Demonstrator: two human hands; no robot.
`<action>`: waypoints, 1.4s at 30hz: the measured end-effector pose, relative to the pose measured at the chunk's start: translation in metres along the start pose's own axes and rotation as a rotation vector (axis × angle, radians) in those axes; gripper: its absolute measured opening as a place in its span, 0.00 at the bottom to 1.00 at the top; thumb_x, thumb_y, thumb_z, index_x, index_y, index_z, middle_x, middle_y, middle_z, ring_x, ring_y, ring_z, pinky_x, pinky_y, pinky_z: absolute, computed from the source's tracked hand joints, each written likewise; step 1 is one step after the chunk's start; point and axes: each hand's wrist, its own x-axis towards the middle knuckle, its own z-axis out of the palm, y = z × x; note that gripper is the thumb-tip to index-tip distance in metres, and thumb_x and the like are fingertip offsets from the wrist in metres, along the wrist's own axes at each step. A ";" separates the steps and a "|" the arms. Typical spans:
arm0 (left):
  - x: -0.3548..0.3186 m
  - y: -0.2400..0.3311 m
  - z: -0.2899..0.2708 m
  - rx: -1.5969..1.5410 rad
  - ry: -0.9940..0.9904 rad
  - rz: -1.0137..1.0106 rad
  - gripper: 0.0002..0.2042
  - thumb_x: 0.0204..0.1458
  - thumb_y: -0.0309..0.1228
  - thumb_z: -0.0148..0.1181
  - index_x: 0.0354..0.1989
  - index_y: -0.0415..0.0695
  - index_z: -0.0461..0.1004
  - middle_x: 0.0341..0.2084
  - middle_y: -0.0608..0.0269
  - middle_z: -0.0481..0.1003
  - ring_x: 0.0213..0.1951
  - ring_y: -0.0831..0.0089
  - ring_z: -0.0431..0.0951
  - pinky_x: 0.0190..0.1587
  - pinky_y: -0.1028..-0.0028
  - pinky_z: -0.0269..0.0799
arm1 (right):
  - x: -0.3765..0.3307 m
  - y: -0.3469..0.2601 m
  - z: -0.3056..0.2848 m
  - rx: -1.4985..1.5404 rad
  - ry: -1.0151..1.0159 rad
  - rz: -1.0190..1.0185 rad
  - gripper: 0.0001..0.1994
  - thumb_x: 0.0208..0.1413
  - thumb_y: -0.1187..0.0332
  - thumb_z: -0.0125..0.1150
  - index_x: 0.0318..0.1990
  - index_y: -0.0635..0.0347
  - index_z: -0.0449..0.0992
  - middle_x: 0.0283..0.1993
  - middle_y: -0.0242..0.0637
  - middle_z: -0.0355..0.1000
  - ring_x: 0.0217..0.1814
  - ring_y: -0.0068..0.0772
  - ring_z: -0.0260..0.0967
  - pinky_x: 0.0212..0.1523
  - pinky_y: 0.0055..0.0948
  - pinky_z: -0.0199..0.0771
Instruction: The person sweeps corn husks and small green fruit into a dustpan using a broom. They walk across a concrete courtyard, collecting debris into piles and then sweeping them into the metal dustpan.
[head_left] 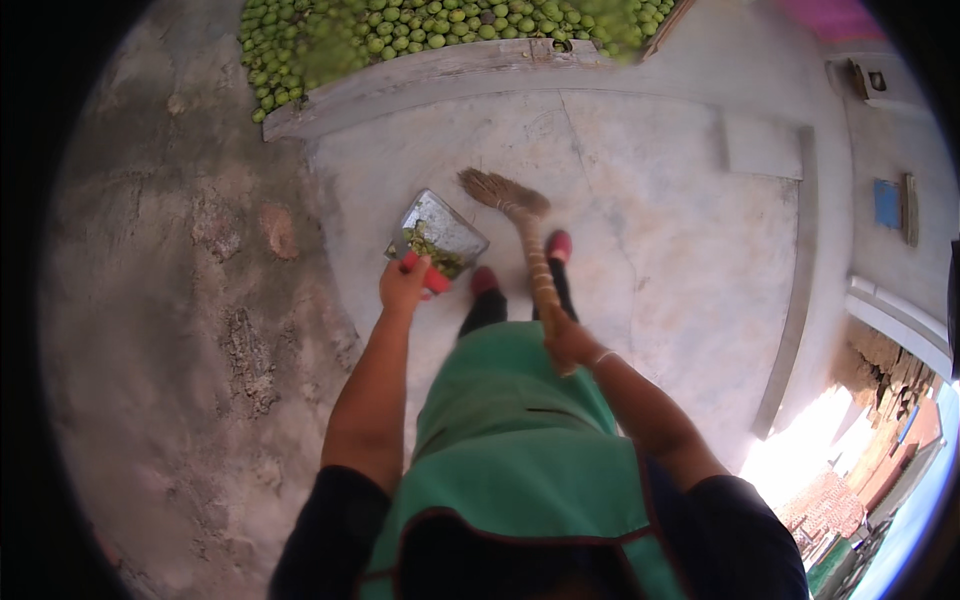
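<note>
**Both hands occupied: dustpan in the left, broom in the right**

The person is standing on a pale, smooth concrete floor (660, 250) and is looking straight down over a green apron (510, 440).

The left hand (403, 285) is closing fully around the red handle (432, 277) of a flat, rectangular grey metal dustpan (445, 232). The fingers are wrapping the handle with no gap showing. The dustpan is being held out in front of the body, to the left of the feet, tilted with its open edge pointing away from the person. A small heap of green scraps (428, 248) is lying in the end of the pan nearest the handle.

The right hand (572, 343) is gripping, closed tight, the upper part of a straw-coloured bound-fibre broom (535, 260). The shaft is running forward from the fist, and the splayed bristle head (495, 190) is sitting at floor level just beyond the dustpan's far corner. Whether the bristles are touching the pan cannot be told.

Two red slippers (558, 245) are showing below the apron, one on each side of the broom shaft.

At the top of the view, a large pile of small round green fruit (400, 30) is lying behind a weathered grey wooden plank (420, 80). Rough, stained ground (200, 300) is bordering the floor on the left.
</note>
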 end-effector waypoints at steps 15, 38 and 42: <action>-0.122 0.048 0.064 -0.135 -0.244 0.093 0.13 0.46 0.33 0.60 0.33 0.37 0.66 0.28 0.57 0.71 0.23 0.70 0.75 0.17 0.73 0.72 | -0.243 0.153 -0.013 0.319 0.238 -0.098 0.28 0.49 0.64 0.53 0.60 0.48 0.56 0.43 0.45 0.70 0.43 0.38 0.68 0.45 0.29 0.66; -0.567 0.043 0.572 0.307 -0.919 0.344 0.10 0.50 0.34 0.55 0.34 0.39 0.67 0.27 0.60 0.72 0.27 0.71 0.73 0.23 0.69 0.71 | -0.533 0.560 0.197 1.603 1.262 -0.164 0.28 0.51 0.65 0.54 0.60 0.54 0.55 0.42 0.38 0.68 0.39 0.29 0.67 0.39 0.26 0.69; -0.674 -0.005 0.689 0.532 -1.240 0.295 0.09 0.51 0.33 0.54 0.35 0.40 0.68 0.29 0.61 0.72 0.30 0.71 0.73 0.26 0.69 0.71 | -0.572 0.636 0.204 2.357 1.156 -0.443 0.25 0.53 0.65 0.52 0.59 0.51 0.54 0.35 0.33 0.66 0.28 0.22 0.63 0.22 0.20 0.64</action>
